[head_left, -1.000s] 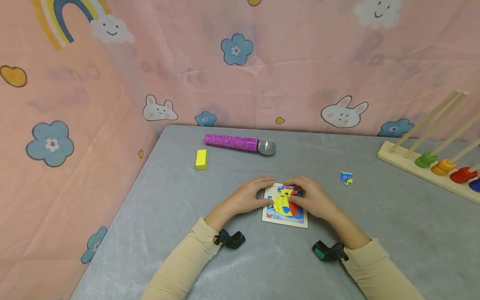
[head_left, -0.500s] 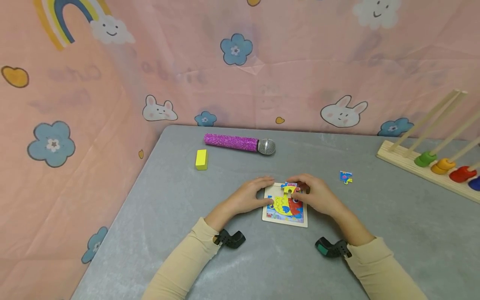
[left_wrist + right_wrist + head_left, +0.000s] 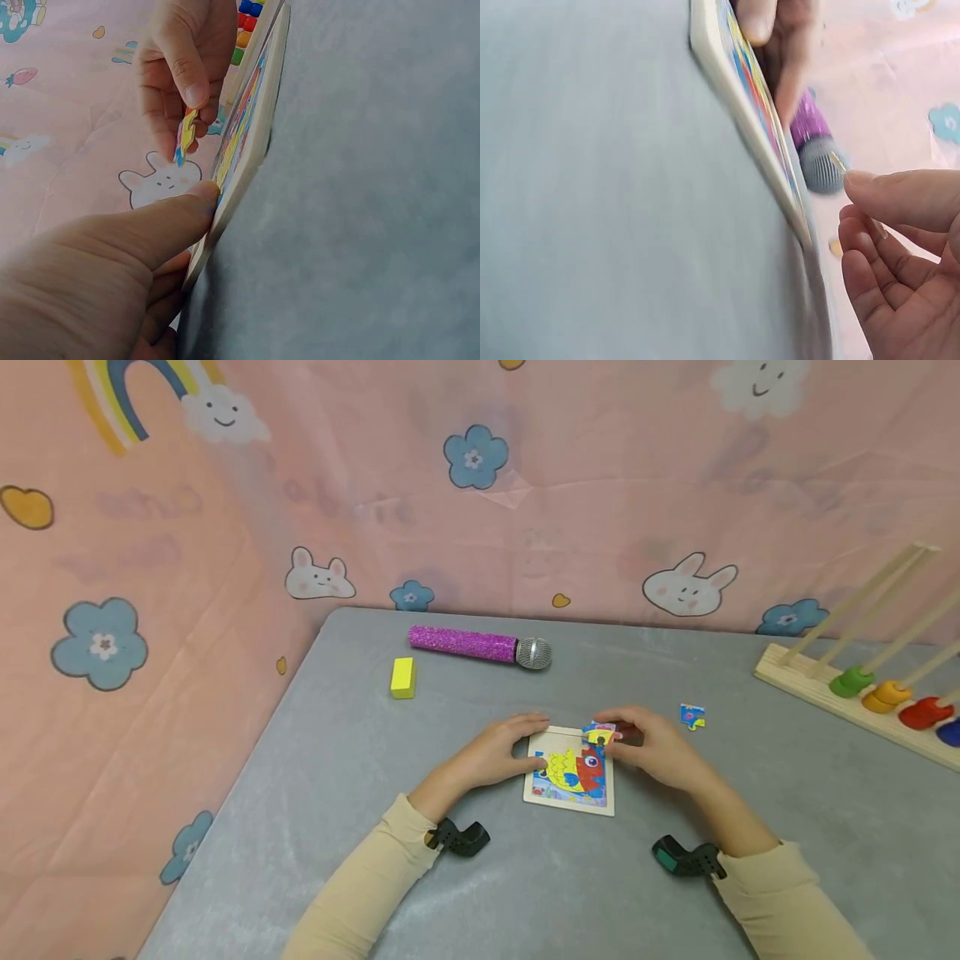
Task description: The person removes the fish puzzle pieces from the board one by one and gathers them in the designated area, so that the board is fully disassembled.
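— From the head view, how far along are you?
— Well on, I judge. On the puzzle board [image 3: 567,808] most of the fish [image 3: 577,770] is together: yellow body, red head, eye. Bare wood shows along the top, and I see two pieces out of place. The held piece [image 3: 599,733] is pinched by the narrowed fingers of my right hand [image 3: 656,750], over the board's far right corner; the loose piece [image 3: 692,717] lies on the bench [image 3: 525,893], off to the right.
— Which way does it point?
— The fish runs lengthwise left to right, head toward my right. The board sits on the bench, slightly skewed; it looks nearly square, so I give it no long axis.
— And from the left wrist?
— My left hand [image 3: 97,255] holds the board's left side, thumb on its face. Beyond, the held piece shows nearly edge-on, its long way running downward in this view from my right thumb; it looks apart from the board.
— The right wrist?
— My right thumb and index finger are close together, with only a thin sliver of the piece showing, so I cannot tell its facing here. The microphone [image 3: 815,142] lies beyond.
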A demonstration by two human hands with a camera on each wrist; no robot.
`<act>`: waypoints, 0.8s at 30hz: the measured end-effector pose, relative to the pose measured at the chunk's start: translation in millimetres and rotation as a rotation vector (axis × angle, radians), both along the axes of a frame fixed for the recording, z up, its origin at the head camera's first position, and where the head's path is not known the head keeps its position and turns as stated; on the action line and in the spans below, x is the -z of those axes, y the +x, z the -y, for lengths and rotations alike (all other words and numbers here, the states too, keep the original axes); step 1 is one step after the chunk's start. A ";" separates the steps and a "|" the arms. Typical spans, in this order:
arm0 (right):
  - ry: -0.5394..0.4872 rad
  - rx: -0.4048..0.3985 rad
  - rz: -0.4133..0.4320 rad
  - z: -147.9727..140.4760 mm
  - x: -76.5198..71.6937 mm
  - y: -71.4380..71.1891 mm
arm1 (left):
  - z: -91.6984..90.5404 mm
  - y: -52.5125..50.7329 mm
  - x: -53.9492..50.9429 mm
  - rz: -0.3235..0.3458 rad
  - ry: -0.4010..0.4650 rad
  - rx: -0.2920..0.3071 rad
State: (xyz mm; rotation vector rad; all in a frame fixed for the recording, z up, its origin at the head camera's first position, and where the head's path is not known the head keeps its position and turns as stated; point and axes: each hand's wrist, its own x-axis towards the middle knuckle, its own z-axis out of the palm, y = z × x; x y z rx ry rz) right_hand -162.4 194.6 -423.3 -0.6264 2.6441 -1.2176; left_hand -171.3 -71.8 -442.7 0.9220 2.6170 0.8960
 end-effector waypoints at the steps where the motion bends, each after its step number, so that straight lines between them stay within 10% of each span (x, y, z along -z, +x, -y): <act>1: 0.006 0.010 -0.008 -5.5 -0.8 0.3 | 0.1 0.3 0.1 -0.001 -0.001 -0.001; 12: 0.042 0.072 -0.127 -83.0 0.1 -3.8 | -0.4 0.7 1.1 0.011 0.008 -0.012; 24: 0.053 0.152 -0.081 -150.9 10.9 -11.1 | 0.6 0.4 0.4 0.018 0.008 -0.007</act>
